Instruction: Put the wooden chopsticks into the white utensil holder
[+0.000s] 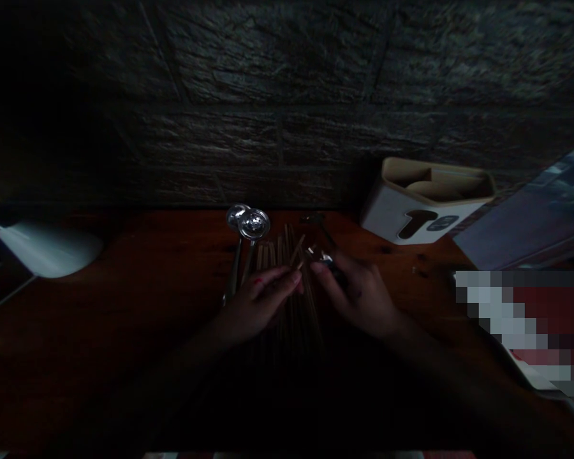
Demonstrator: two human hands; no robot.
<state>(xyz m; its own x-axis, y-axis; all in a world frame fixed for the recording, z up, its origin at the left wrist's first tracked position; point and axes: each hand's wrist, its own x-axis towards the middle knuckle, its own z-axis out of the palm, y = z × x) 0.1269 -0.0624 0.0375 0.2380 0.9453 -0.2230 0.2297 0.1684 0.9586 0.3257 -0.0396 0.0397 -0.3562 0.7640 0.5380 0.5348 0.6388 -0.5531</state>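
Note:
In dim light, a bundle of thin wooden chopsticks (287, 245) lies on the brown wooden table between my two hands. My left hand (265, 293) has its thumb and fingers pinched on a chopstick (297, 250), which points up and away from me. To the right, my right hand (361, 290) curls around a small shiny metal thing (323, 256), mostly hidden by the fingers and too dark to name exactly. Just beyond my left hand rest two metal ladles, the nearer a perforated ladle (254, 224), their handles running towards me. A dark, slim utensil (314, 218) lies behind my right hand.
A white utensil holder (416, 217) with a beige rim and inner dividers stands against the stone-textured wall (277, 76). At the far left is a pale, cone-shaped object (57, 248). A bluish panel (530, 204) and a blurred-out item (530, 325) occupy the right side.

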